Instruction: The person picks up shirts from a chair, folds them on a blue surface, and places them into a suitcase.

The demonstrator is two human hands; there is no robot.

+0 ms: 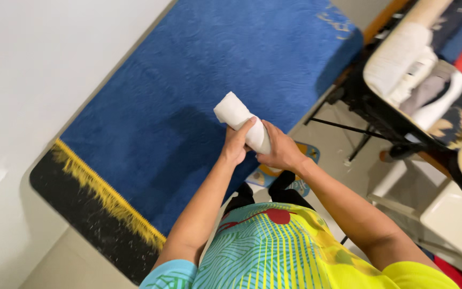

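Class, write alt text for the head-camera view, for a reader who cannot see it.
Seen from above, a person's left hand and right hand grip a rolled white cloth over a blue textured cover with yellow fringe. To the right, a rack of folded fabrics stands on the tiled floor.

A plain white wall [33,69] borders a bench covered in deep blue textured cloth [199,69] with a yellow fringe [105,195]; beige tiled floor [338,139] lies beside it.
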